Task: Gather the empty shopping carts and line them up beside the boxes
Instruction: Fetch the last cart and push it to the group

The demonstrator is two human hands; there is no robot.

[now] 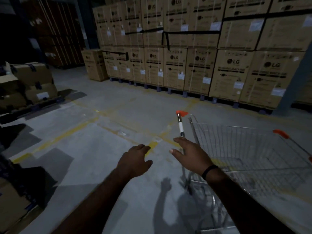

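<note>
An empty wire shopping cart (249,149) with orange corner caps stands at the right on the concrete floor. Its handle bar (180,125) points toward me, with an orange cap at its far end. My right hand (189,154) hovers open just at the near end of that handle, fingers spread, not closed around it. My left hand (135,161) floats open to the left of the cart, holding nothing. A tall wall of stacked brown LG boxes (199,68) on pallets runs across the back, a few steps beyond the cart.
A lower pile of cartons (30,81) sits on a pallet at the left. More cartons (11,201) lie at the near left edge. Yellow floor lines (67,132) cross the grey concrete between me and the boxes. A grey pillar (293,85) stands at the right.
</note>
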